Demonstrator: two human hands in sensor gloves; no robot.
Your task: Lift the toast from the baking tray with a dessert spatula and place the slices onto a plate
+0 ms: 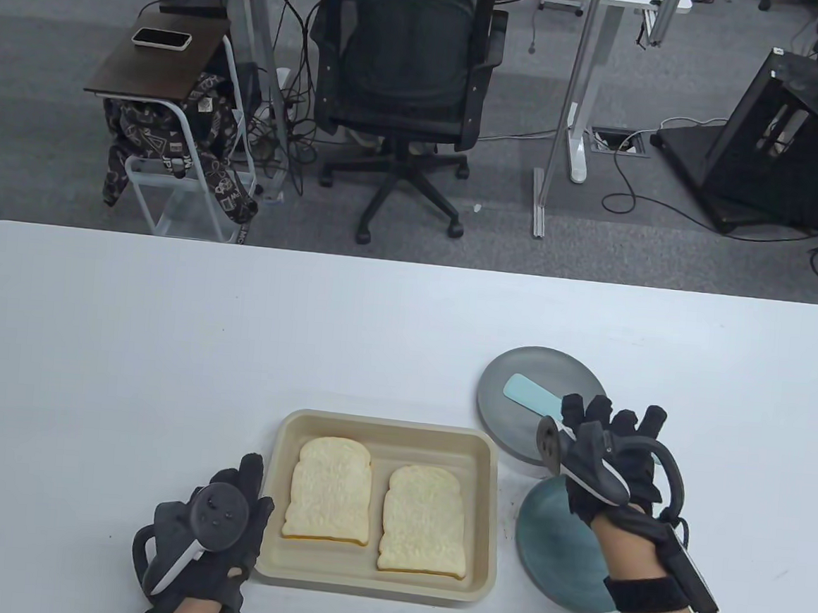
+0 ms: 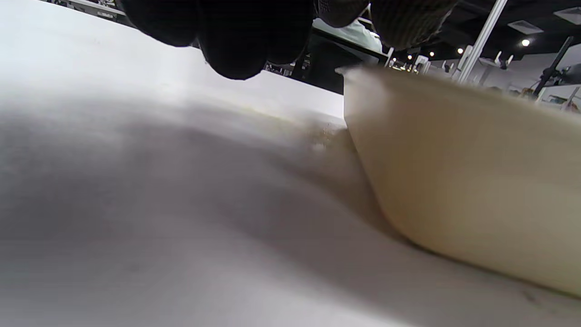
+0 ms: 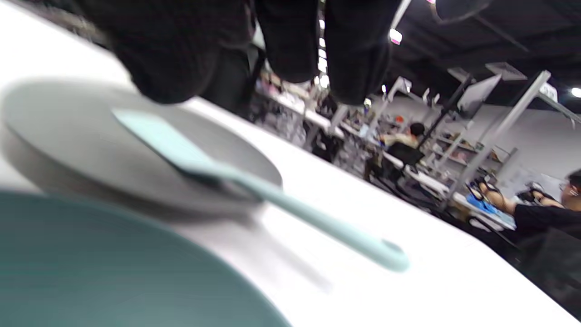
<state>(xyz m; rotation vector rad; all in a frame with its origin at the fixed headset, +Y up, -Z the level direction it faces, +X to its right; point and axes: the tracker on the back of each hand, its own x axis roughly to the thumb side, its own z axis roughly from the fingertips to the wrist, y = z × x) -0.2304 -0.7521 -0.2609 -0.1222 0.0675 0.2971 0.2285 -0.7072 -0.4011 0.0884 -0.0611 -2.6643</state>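
Two slices of toast, one on the left (image 1: 329, 491) and one on the right (image 1: 426, 521), lie flat side by side in the beige baking tray (image 1: 385, 428). A light blue dessert spatula (image 1: 531, 394) rests with its blade on the grey plate (image 1: 566, 375). In the right wrist view the spatula (image 3: 190, 156) has its handle reaching off the plate's rim. My right hand (image 1: 609, 418) hovers over that handle with spread fingers (image 3: 290, 45), holding nothing. My left hand (image 1: 246, 492) lies beside the tray's left wall (image 2: 454, 181), fingertips (image 2: 236, 41) relaxed.
A teal plate (image 1: 552, 551) sits near the table's front edge, right of the tray and partly under my right wrist; it also fills the lower left of the right wrist view (image 3: 91, 263). An office chair (image 1: 406, 73) and a side table (image 1: 159, 64) stand beyond the far edge.
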